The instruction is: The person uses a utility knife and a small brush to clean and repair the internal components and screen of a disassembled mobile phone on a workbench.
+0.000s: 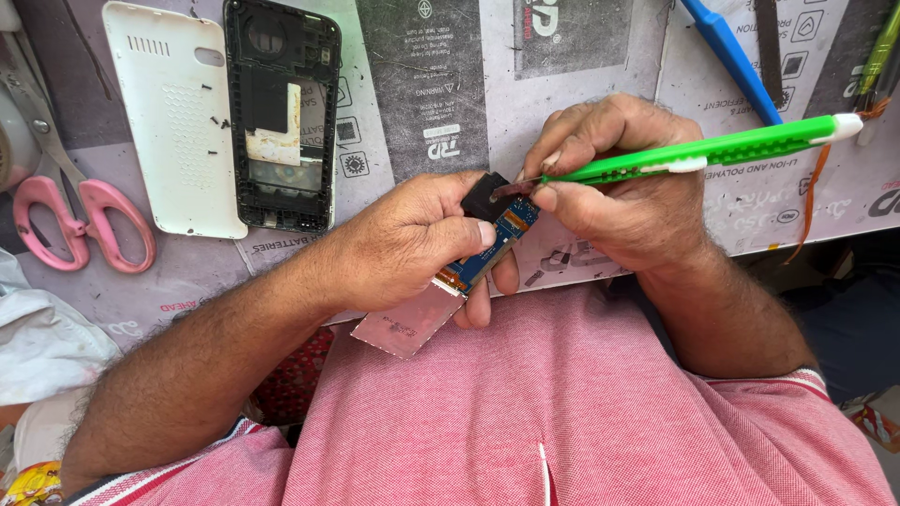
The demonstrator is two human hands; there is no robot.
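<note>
1. One pair of pink-handled scissors (80, 220) lies at the left of the desk (572, 56).
2. One white phone back cover (173, 117).
3. One black phone frame (281, 117) beside it.
4. One small circuit board (487, 245) with one silvery screen panel (408, 323).
5. One green craft knife (703, 150).
6. One blue tool (731, 58) at the top.
7. Two hands at work: left (412, 239), right (619, 178).

Phone parts around the two hands

From the circuit board (487, 245), the phone frame (281, 112) lies at ten o'clock, back cover (173, 117) left of it, scissors (80, 220) at nine.
</note>
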